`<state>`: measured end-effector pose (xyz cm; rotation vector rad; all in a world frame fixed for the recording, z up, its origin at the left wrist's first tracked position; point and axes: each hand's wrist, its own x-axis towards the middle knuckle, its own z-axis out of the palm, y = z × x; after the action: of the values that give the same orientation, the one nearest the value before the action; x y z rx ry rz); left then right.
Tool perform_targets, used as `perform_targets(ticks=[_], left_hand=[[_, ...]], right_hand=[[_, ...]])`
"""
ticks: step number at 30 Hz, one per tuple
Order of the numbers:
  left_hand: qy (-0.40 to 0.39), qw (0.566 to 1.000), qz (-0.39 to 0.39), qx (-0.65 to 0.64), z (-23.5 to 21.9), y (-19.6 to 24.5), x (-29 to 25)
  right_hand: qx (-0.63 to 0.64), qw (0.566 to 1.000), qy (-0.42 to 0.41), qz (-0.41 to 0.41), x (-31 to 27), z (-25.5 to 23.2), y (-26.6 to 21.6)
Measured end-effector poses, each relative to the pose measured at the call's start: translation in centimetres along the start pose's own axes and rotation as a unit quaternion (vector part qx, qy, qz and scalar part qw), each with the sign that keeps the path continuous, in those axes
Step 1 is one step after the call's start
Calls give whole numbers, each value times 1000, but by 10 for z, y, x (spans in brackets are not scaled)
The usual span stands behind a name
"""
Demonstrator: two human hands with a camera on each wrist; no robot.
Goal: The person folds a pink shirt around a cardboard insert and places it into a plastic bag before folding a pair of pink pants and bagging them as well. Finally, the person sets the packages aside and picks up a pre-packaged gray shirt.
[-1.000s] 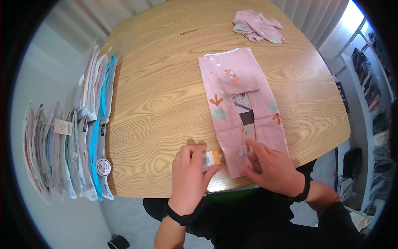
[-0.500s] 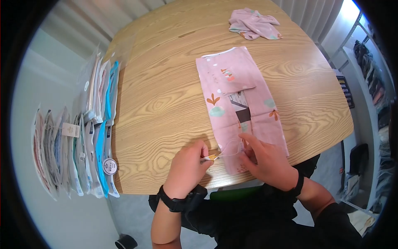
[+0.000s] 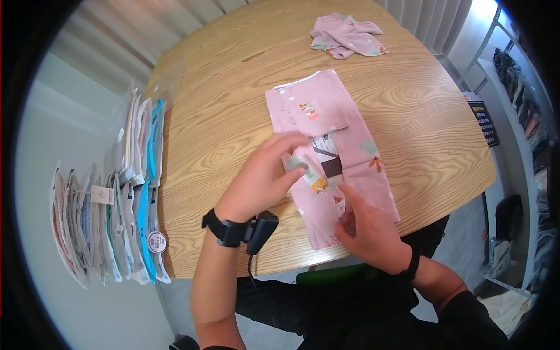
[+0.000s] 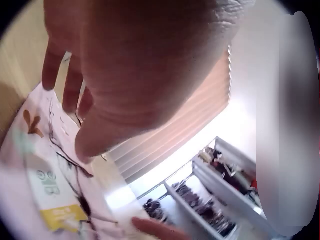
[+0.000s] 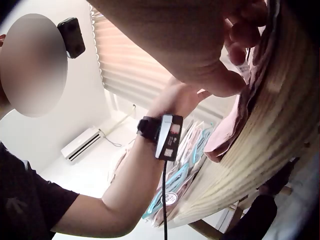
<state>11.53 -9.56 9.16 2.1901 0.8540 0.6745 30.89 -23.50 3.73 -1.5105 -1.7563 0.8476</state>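
A folded pink garment with leaf prints lies on the table, its white-edged end away from me. On it rests a white and yellow hang tag, also visible in the left wrist view as a printed tag. My left hand hovers over the garment's left side, fingers spread forward and thumb beside the tag, with nothing in its grasp. My right hand is low over the near half, index finger and thumb apart. Between them shows a small white label. The right thumb is right at the cloth.
Another pink patterned cloth lies crumpled at the table's far side. Bagged garments hang along the left edge, one with a round label. Shelves with packed clothing stand at the right. The table's near edge runs close to my body.
My left hand has let go of the tag and moved up and over the garment. The tag went from beside the garment onto it. The right hand stays near the label.
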Motion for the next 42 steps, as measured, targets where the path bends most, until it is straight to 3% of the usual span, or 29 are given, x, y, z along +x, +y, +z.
perform_targets(ticks=[1, 3, 7, 9, 12, 17, 19, 29, 31, 35, 37, 38, 40, 41, 42], left_hand=[[-1, 1000, 1, -1, 5, 2, -2], [84, 979, 17, 185, 15, 13, -19], [-75, 988, -28, 134, 41, 34, -76], [-92, 985, -29, 145, 53, 41, -97], [-106, 975, -49, 188, 61, 52, -118], [-97, 966, -21, 237, 78, 41, -149], [-77, 968, 0, 240, 80, 39, -154], [-29, 980, 66, 186, 78, 30, -161], [-13, 988, 63, 139, 73, 35, -156], [9, 997, 54, 46, 63, 34, -136], [84, 996, -15, -6, 55, 36, -119], [108, 992, -63, -24, 52, 33, -109], [148, 971, -166, -82, 46, 24, -85], [163, 954, -220, -124, 44, 18, -73], [166, 954, -218, -123, 44, 7, -62]], right_hand=[[-1, 1000, 1, 1, -1, -1, 1], [-20, 1000, 16, -15, -2, -4, 5], [-65, 997, 7, -36, -8, -28, 11], [-146, 980, 48, -126, -11, -43, 21], [-206, 971, -8, -120, -20, -63, 27], [-245, 953, -96, -150, -43, -75, 53], [-252, 936, -118, -214, -52, -76, 66], [-247, 901, -77, -349, -59, -80, 89], [-140, 947, -51, -284, -59, -74, 85], [-26, 971, -42, -235, -31, -84, 52], [35, 990, -22, -136, -15, -88, 44], [23, 989, -19, -145, 3, -92, 36], [42, 997, -22, -61, 33, -92, 43], [80, 996, -39, 23, 50, -92, 41], [117, 985, -57, 109, 65, -92, 40]])
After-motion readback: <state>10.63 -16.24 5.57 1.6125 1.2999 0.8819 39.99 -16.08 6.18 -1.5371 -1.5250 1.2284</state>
